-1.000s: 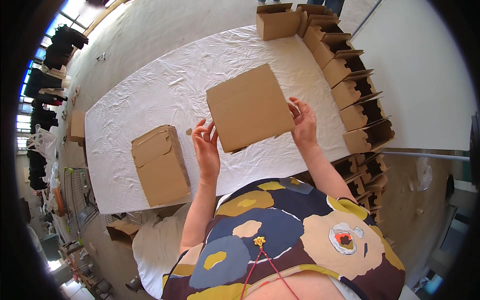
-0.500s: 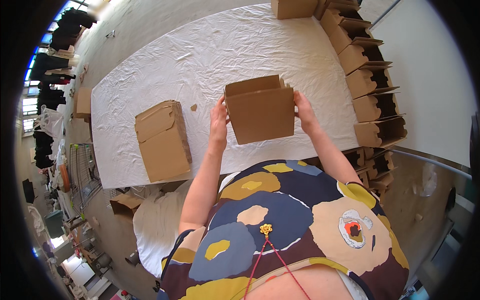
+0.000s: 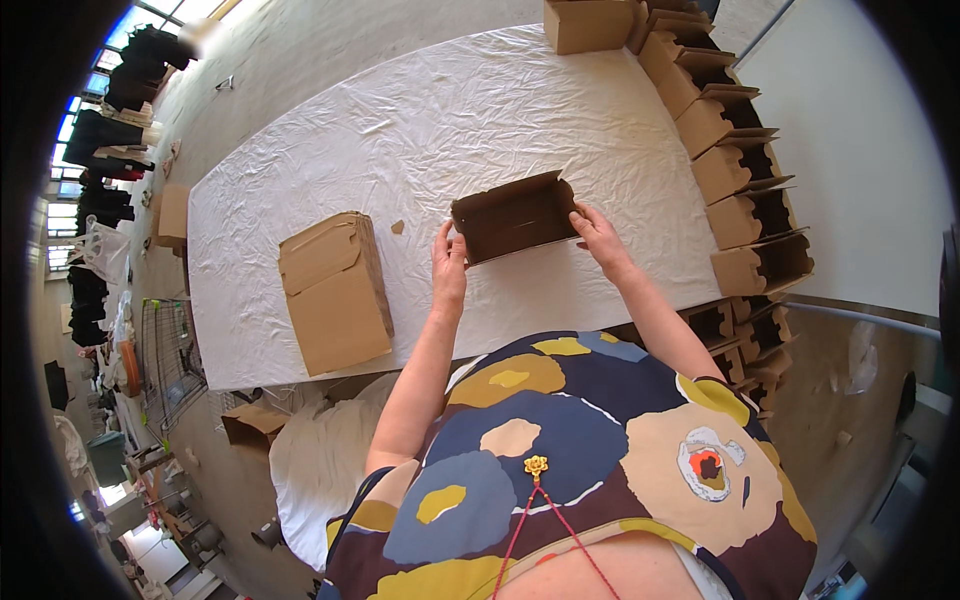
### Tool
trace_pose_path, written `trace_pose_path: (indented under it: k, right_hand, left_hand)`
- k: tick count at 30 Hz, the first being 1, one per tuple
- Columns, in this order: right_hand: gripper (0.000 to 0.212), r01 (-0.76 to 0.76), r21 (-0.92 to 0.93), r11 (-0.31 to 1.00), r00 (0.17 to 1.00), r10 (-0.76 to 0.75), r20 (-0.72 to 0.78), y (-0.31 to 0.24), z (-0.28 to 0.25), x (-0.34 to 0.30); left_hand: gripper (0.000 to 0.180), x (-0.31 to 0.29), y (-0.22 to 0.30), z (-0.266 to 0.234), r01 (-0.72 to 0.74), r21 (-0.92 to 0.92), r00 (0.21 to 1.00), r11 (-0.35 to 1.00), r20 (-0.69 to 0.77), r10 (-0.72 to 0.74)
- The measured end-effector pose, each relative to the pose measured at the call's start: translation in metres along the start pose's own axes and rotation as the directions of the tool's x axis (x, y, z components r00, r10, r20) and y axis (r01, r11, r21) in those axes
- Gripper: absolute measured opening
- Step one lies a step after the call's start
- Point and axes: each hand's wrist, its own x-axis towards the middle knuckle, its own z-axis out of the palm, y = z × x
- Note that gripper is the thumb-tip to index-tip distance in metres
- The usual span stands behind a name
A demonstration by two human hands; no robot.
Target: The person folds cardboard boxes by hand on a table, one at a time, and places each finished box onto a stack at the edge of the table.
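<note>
Between my two hands is an open cardboard box (image 3: 514, 222), tilted so that its dark inside faces me. My left hand (image 3: 450, 266) grips the box's left end, with the thumb at its near corner. At the opposite end, my right hand (image 3: 598, 240) has its fingers on the right wall. A pile of flat, folded cardboard blanks (image 3: 335, 300) lies to the left of my left forearm. Beyond that hand, a small cardboard scrap (image 3: 397, 228) rests on the white cloth (image 3: 400, 150) covering the table.
Several brown boxes with notched sides (image 3: 733, 222) stand in a row along the table's right edge. Another cardboard box (image 3: 590, 25) sits at the far right corner. A wire rack (image 3: 168, 350) and a box on the floor (image 3: 255, 424) are past the left side.
The box has been tipped: its outer wall faced me before, and its open inside does now. Both hands stay on its ends. The view has shifted slightly.
</note>
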Motion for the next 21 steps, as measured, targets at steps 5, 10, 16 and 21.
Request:
trace_pose_path:
  k: [5, 10, 16, 21]
  right_hand:
    - [0.056, 0.192, -0.256, 0.947, 0.975, -0.215, -0.063, 0.011, 0.011, 0.013]
    - [0.048, 0.167, -0.401, 0.901, 0.956, -0.248, -0.159, 0.01, 0.023, 0.011]
    - [0.045, 0.112, -0.542, 0.833, 0.949, -0.251, -0.189, 0.003, 0.03, 0.009]
    - [0.045, 0.034, -0.357, 0.934, 0.981, -0.099, -0.167, 0.008, 0.023, 0.011]
  left_hand:
    - [0.059, 0.01, 0.008, -0.009, -0.215, 0.189, 0.975, 0.958, -0.011, 0.221]
    - [0.065, -0.001, 0.03, -0.009, -0.31, 0.251, 0.95, 0.917, 0.117, 0.289]
    - [0.066, -0.007, 0.017, -0.015, -0.347, 0.303, 0.937, 0.888, 0.158, 0.312]
    - [0.067, 0.001, 0.006, -0.018, -0.256, 0.172, 0.962, 0.951, 0.136, 0.235]
